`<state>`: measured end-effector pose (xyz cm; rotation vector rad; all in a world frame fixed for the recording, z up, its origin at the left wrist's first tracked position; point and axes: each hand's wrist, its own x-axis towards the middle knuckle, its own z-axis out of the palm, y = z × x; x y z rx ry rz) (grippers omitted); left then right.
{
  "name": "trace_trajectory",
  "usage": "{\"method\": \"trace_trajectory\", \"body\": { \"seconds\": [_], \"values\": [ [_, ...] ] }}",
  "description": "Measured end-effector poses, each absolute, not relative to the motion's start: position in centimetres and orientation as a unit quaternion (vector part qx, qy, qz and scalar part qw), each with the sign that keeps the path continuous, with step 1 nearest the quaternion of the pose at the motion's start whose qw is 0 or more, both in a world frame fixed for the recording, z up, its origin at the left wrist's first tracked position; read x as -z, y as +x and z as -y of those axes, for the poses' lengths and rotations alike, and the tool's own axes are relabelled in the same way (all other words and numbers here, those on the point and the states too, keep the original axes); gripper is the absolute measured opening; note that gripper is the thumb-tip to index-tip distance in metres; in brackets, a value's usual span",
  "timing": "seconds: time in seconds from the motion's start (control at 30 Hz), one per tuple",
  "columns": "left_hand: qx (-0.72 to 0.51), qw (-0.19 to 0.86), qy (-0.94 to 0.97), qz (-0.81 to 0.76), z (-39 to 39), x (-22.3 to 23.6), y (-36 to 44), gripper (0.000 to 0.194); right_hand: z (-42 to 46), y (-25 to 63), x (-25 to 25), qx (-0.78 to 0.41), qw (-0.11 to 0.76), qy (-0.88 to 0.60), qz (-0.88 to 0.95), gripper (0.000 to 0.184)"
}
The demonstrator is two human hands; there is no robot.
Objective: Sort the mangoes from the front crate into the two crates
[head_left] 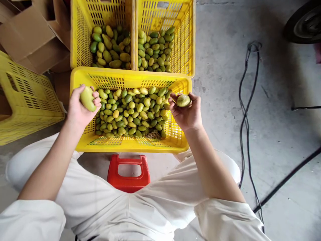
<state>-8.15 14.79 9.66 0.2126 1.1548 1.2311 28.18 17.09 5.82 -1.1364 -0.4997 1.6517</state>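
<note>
My left hand [76, 109] is closed around a pale green mango [87, 99], raised over the left rim of the front yellow crate [132, 147]. In my right hand [188, 116], above that crate's right side, a smaller yellow-green mango [183, 100] with darker marks rests between the curled fingers and thumb. Many small green and yellow mangoes [130, 113] lie heaped inside the front crate. Part of its patterned bottom shows at the near right of the heap.
Behind stand two more yellow crates, left [81, 40] and right [184, 40], both with mangoes. Another yellow crate [32, 100] and cardboard boxes [27, 36] are at left. A red stool [129, 182] sits between my legs. Black cables [247, 117] and a wheel [306, 23] are at right.
</note>
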Motion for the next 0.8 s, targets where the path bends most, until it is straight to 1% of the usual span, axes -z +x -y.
{"method": "trace_trajectory", "body": {
  "seconds": [0.07, 0.17, 0.37, 0.53, 0.8],
  "values": [
    [-0.561, 0.647, 0.084, -0.508, -14.6, -10.0, -7.6, 0.026, -17.0, 28.0, -5.8, -0.682, 0.526, -0.464, 0.209, 0.036],
    [-0.569, 0.642, 0.075, -0.508, -14.5, -10.4, -6.9, 0.026, -16.7, 28.1, -5.4, -0.675, 0.532, -0.465, 0.213, 0.041],
    [-0.572, 0.635, 0.086, -0.511, -14.8, -9.9, -6.8, 0.024, -16.6, 28.4, -4.9, -0.666, 0.504, -0.495, 0.239, 0.046],
    [-0.58, 0.625, 0.095, -0.514, -15.1, -8.7, -8.0, 0.018, -16.7, 28.1, -5.5, -0.678, 0.484, -0.492, 0.252, 0.039],
    [-0.595, 0.635, 0.07, -0.488, -14.9, -8.1, -8.7, 0.019, -16.6, 27.5, -5.6, -0.663, 0.509, -0.504, 0.218, 0.026]
  ]
}}
